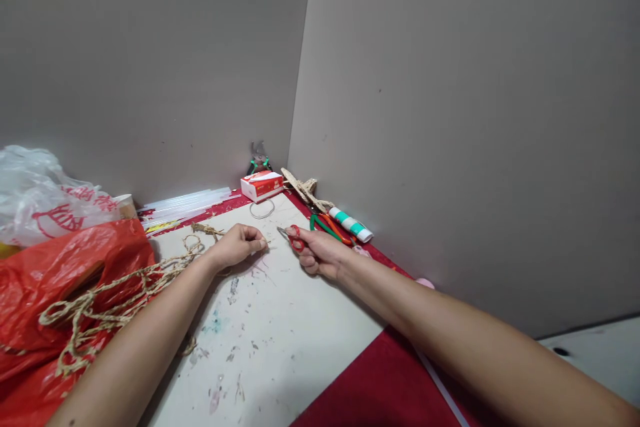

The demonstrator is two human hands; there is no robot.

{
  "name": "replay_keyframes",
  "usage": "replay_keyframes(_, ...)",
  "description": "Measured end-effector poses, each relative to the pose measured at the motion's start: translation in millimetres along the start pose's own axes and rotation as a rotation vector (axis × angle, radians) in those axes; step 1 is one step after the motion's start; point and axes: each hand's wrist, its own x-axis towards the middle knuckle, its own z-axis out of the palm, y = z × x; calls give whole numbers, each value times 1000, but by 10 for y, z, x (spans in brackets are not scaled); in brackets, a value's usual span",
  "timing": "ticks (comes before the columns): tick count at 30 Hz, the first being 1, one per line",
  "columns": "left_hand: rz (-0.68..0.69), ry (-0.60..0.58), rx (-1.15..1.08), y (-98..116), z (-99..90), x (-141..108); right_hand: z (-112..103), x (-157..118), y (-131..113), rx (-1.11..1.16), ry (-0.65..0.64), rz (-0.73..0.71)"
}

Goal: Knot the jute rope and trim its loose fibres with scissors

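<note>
My right hand [320, 252] is closed round a small pair of scissors with red handles [298, 239], whose short blades point up and left. Its fingers wrap the handles. To the left, over the white board [300, 320], my left hand [240, 245] is closed in a pinch, with a thin end of something showing at its fingertips, too small to name. A gap separates the scissor tips from those fingertips. Braided straw cord [135, 283] lies in loose loops beside and behind my left forearm, partly hidden by it.
Red plastic bag [50, 267] and white bag [50, 200] at left. Clear sticks [185, 203], a red-white box [263, 185], pliers [259, 159], green-and-orange-handled scissors [333, 227] and a green-white roll [350, 223] line the walls. A wire ring [262, 216] lies by the box.
</note>
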Motion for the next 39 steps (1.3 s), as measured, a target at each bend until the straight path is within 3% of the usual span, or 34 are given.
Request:
replay_keyframes(5, -7, -2, -43, -34, -18, 10, 4, -7, 25, -108, 58, -103)
replay_keyframes(9, -30, 59, -149, 0, -22, 7, -54, -34, -11, -665, 179, -195)
replay_keyframes(12, -37, 123, -201, 67, -64, -21, -117, -42, -68, -1123, 398, -380)
replay_keyframes(14, -43, 156, -199, 119, -125, -56, -159, -27, -118, -1279, 480, -494)
replay_keyframes(18, -64, 250, -121, 233, -303, -150, -194, 1, -276, -1361, 412, -527)
replay_keyframes(21, -73, 307, -104, 322, -412, -235, -72, -41, -392, -1355, 398, -559)
replay_keyframes(23, -69, 328, -127, 367, -437, -301, 129, -91, -405, -1309, 394, -631)
replay_keyframes(25, -54, 353, -159, 384, -422, -376, 414, -132, -351, -1228, 301, -695)
replay_keyframes(27, -30, 389, -210, 367, -388, -459, 728, -147, -256, -860, 75, -543)
replay_keyframes(31, 25, 505, -305, 270, -359, -629, 1213, -69, -87, -427, -77, -395)
replay_keyframes(35, 37, 608, -365, 178, -409, -754, 1415, 102, 3, -229, -143, -367)
replay_keyframes(39, 37, 609, -481, 105, -425, -802, 1445, 253, 103, -221, -117, -473)
